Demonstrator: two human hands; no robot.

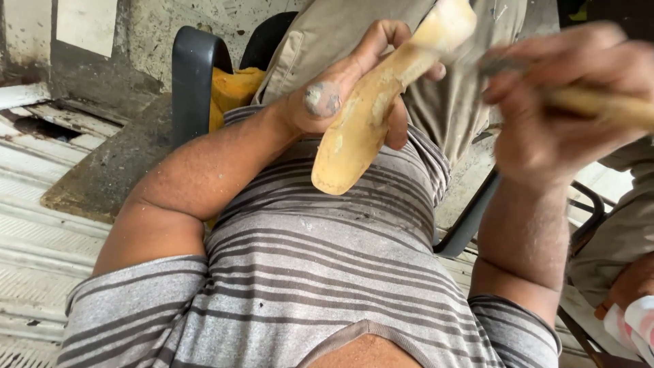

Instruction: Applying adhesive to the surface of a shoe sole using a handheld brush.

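Above lap — shoe sole (361,129) (tan), between hands (354,82)

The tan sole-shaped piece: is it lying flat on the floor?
No, the left hand holds the tan sole-shaped piece up above the striped shirt.

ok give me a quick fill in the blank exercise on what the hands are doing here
1. The left hand grips a tan, sole-shaped ____ piece.
2. The right hand holds a tool with a ____ handle.
3. The person wears a grey ____ shirt.
4. The left thumb's ____ is stained dark.

Missing words: shoe; wooden; striped; nail
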